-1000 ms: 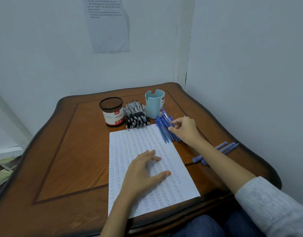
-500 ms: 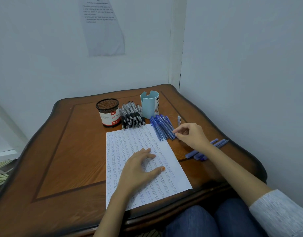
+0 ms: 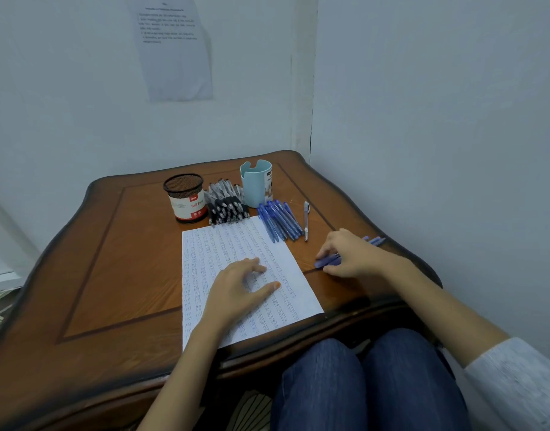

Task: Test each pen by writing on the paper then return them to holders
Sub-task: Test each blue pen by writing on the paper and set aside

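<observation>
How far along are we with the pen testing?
Done: the paper is filled with writing. In hand: the right hand pinches the loose blue pens; the left hand presses the paper. Left: black pens and blue row lie outside the mesh holder and blue holder.

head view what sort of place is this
Likely a room corner used as a work station: a wooden table against bare walls, a printed sheet on the wall, and a mesh pen holder beside a pile of black pens.
</observation>
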### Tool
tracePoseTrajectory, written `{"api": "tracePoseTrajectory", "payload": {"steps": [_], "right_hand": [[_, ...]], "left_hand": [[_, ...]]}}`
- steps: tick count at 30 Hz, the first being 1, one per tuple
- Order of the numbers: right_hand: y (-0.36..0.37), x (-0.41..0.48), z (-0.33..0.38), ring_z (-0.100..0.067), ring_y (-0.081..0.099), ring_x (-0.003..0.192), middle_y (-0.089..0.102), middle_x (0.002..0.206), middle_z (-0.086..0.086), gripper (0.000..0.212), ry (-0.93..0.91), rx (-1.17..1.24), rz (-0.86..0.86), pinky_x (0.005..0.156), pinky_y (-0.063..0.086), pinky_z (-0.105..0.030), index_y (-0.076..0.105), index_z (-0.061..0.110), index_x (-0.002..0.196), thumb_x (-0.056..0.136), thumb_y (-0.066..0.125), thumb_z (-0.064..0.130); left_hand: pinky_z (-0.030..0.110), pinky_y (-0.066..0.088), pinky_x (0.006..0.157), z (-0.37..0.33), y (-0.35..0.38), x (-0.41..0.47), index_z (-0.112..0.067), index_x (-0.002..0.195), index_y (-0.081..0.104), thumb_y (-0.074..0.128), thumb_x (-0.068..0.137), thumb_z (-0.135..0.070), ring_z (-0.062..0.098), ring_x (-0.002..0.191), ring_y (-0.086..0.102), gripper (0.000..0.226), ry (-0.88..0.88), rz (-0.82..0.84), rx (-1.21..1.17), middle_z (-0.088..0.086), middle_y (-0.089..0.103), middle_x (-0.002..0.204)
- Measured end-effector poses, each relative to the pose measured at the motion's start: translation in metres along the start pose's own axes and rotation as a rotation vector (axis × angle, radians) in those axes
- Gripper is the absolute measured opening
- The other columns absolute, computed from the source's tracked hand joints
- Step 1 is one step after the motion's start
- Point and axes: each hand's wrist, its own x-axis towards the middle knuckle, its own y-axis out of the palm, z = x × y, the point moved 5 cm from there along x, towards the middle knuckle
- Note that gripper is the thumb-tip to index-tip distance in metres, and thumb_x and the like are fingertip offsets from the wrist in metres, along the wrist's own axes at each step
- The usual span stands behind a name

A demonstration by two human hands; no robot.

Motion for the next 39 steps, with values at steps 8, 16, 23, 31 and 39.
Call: {"api": "tracePoseTrajectory", "payload": {"steps": [8,16,23,31,39], "right_hand": [[0.005,-0.001,0.021,-0.012,0.051,0.102,0.065,0.111,0.0,0.026,-0.138,-0.02,-0.21,0.089,0.041,-0.025,0.069,0.018,0.116,0.093,0.06,0.026],[-0.003,0.004,0.056,-0.013,0.054,0.089,0.069,0.097,0.0,0.02,-0.357,0.041,-0.461,0.081,0.037,-0.027,0.072,0.013,0.108,0.09,0.066,0.019],[0.006,0.002,0.077,-0.01,0.052,0.089,0.062,0.095,0.001,0.023,-0.467,0.105,-0.528,0.08,0.036,-0.025,0.07,0.018,0.11,0.087,0.066,0.016],[0.033,0.001,0.084,-0.008,0.043,0.084,0.061,0.088,0.001,0.022,-0.51,0.063,-0.542,0.073,0.041,-0.031,0.073,0.018,0.104,0.083,0.069,0.014],[0.045,-0.014,0.055,-0.012,0.054,0.064,0.057,0.084,-0.006,0.019,0.266,1.159,-0.694,0.056,0.047,-0.018,0.053,0.012,0.103,0.088,0.061,0.004]], "left_hand": [[0.026,0.043,0.093,-0.003,-0.003,-0.002,-0.026,0.097,0.069,0.074,0.077,-0.049,0.005,0.107,0.056,0.031,0.061,-0.061,-0.002,-0.012,0.066,0.114],[0.014,0.041,0.07,-0.025,-0.023,-0.018,-0.021,0.079,0.071,0.052,0.088,-0.047,0.002,0.076,0.06,0.033,0.243,-0.414,0.053,-0.013,0.068,0.079],[0.02,0.053,0.074,-0.025,-0.029,-0.022,-0.021,0.092,0.075,0.071,0.083,-0.032,0.006,0.083,0.068,0.014,-0.125,-0.278,-0.638,-0.008,0.074,0.086],[0.019,0.054,0.072,-0.007,-0.019,-0.028,-0.007,0.088,0.076,0.079,0.074,-0.012,0.016,0.082,0.071,0.015,-0.267,-0.258,-0.856,0.005,0.075,0.082],[0.016,0.054,0.071,0.003,-0.021,-0.03,-0.004,0.094,0.074,0.077,0.076,-0.01,0.02,0.088,0.071,0.019,-0.352,-0.34,-1.025,0.009,0.075,0.088]]}}
